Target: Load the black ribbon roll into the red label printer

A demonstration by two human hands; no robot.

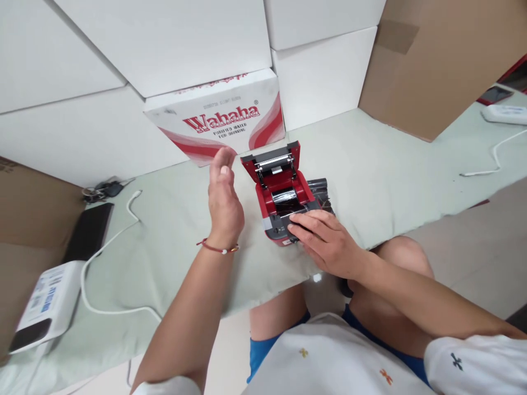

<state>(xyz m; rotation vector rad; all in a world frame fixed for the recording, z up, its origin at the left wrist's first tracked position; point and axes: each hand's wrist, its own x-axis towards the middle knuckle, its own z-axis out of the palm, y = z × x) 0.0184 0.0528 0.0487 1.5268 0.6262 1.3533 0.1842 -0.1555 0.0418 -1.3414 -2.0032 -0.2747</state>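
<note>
Red-and-dark device [281, 185] on the pale cloth [370, 170], square in front of the person, between the two hands. Its lid [272, 163] stands raised at the back, leaving the well open to view. Right hand [325, 238]: fingers side by side, bent, tips on the dark front rim, seemingly to steady the device; thumb hidden, so cannot tell whether it pinches. Left hand [224, 197]: upright, fingers nearly together, nothing seen in it, apart from the device; perhaps held aside to keep the well in sight. Containers: the well carries a shiny roller [284, 196] crosswise; the dark space below it is too dim to read. Just beside the device, on the right, dark pieces [319, 189], partly hidden. Behind, a water carton [222, 118], contents unseen, set against white boxes [325, 77].
</note>
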